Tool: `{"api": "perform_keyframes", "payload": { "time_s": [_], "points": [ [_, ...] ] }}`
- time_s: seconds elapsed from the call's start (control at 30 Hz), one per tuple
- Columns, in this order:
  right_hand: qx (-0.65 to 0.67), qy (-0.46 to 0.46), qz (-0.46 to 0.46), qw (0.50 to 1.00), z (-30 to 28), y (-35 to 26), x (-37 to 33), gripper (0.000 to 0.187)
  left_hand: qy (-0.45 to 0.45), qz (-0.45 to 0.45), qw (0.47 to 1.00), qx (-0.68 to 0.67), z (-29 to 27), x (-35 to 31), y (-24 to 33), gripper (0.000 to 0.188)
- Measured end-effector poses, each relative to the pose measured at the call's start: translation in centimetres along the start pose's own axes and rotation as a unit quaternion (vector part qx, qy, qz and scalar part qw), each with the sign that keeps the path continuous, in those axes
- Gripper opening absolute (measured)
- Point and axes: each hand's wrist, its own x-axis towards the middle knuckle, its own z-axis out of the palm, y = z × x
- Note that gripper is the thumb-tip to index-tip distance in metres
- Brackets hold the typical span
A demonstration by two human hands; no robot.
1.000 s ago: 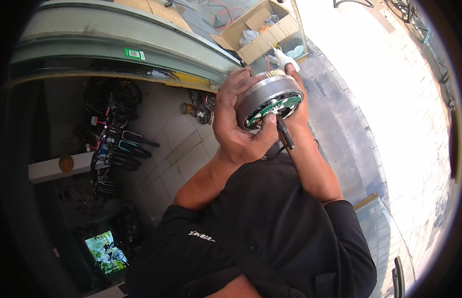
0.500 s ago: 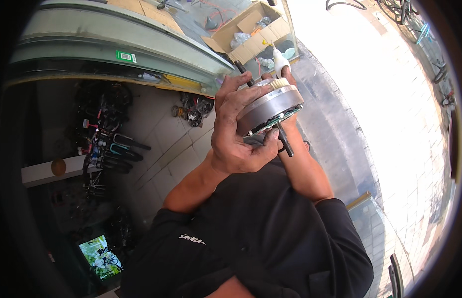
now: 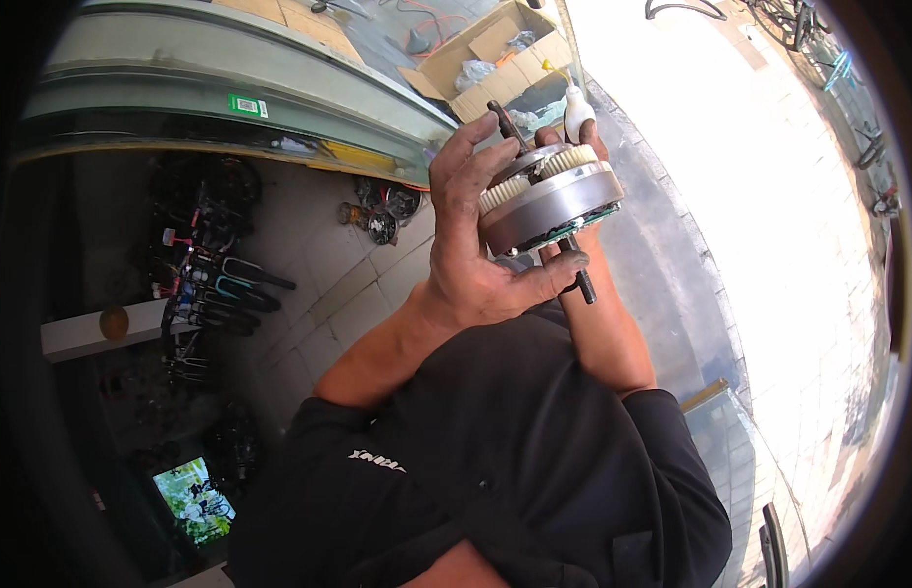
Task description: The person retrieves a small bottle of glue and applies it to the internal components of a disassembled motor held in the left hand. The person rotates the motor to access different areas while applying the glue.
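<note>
My left hand (image 3: pixel 468 279) is closed round a geared hub motor core (image 3: pixel 549 211), held up in front of my chest. Its fingers reach over the top, by the upper end of the black axle (image 3: pixel 508 127), while the thumb presses beside the lower end. Cream-coloured toothed gears (image 3: pixel 569 160) show above the silver ring, and a green circuit board edge lies under it. Behind the motor my right hand (image 3: pixel 591 142) grips a white squeeze bottle (image 3: pixel 576 113) with a thin nozzle and a yellow tip. Most of that hand is hidden by the motor.
An open cardboard box (image 3: pixel 510 73) with plastic bags stands beyond my hands. A metal-framed ledge (image 3: pixel 279 88) runs across the upper left. Several bicycles (image 3: pixel 216 284) stand on the left, near a lit screen (image 3: pixel 196 500). A glass panel (image 3: pixel 720 441) is at the lower right.
The motor core has shifted slightly right and tilted, and my left fingers have lifted off the gears, showing more of them. The bottle has moved a little right and up.
</note>
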Motion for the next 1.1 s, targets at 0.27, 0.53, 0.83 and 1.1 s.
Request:
{"api": "perform_keyframes", "payload": {
  "time_s": [0.27, 0.53, 0.83, 1.1],
  "points": [
    [-0.025, -0.005, -0.015, 1.000, 0.1, -1.0, -0.7, 0.046, 0.001, -0.190, 0.958, -0.212, 1.3, -0.7, 0.3, 0.128],
    [-0.056, -0.012, -0.018, 0.998, 1.4, -1.2, -1.1, 0.059, -0.030, -0.339, 0.898, -0.278, 0.0, 0.7, 0.1, 0.119],
    [-0.074, -0.028, -0.073, 0.994, 1.6, -0.9, -1.8, 0.061, 0.043, -0.399, 0.818, -0.411, 0.4, -0.1, 1.4, 0.116],
    [-0.087, -0.056, -0.118, 0.988, 0.9, -0.6, -2.7, 0.053, 0.055, -0.388, 0.776, -0.494, 0.4, -1.8, 0.2, 0.114]
  ]
}}
